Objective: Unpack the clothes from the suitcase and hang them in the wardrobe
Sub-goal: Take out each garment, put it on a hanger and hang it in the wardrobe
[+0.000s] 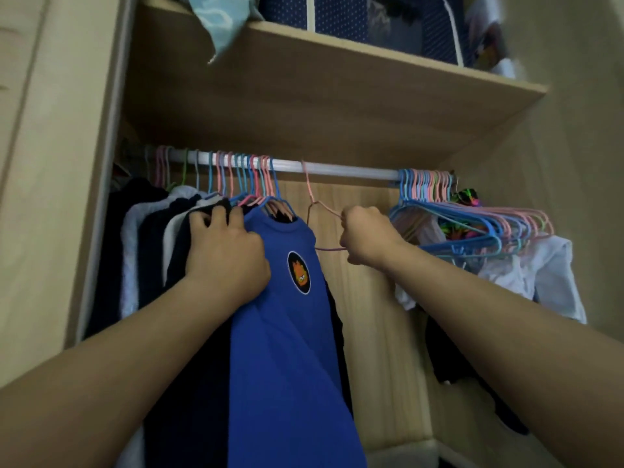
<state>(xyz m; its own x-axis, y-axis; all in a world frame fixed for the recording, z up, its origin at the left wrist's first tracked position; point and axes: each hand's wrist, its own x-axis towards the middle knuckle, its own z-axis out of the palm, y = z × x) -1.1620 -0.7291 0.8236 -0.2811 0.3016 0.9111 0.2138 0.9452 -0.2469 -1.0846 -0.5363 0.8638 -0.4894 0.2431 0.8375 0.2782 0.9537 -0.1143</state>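
Observation:
A blue shirt [290, 332] with an orange badge hangs from the white wardrobe rail [337, 168], at the right end of a row of dark and white clothes [152, 251]. My left hand [224, 251] rests on the shoulder of the blue shirt and the dark garments beside it, fingers spread. My right hand [366, 236] grips an empty pink wire hanger [315, 206] whose hook sits on the rail in the gap right of the blue shirt. The suitcase is out of view.
A bunch of empty blue and pink hangers [472, 224] crowds the rail's right end, with white clothes [540, 275] and a dark garment below. The shelf [337, 79] above holds a dotted navy storage box [354, 15] and light blue fabric [219, 21].

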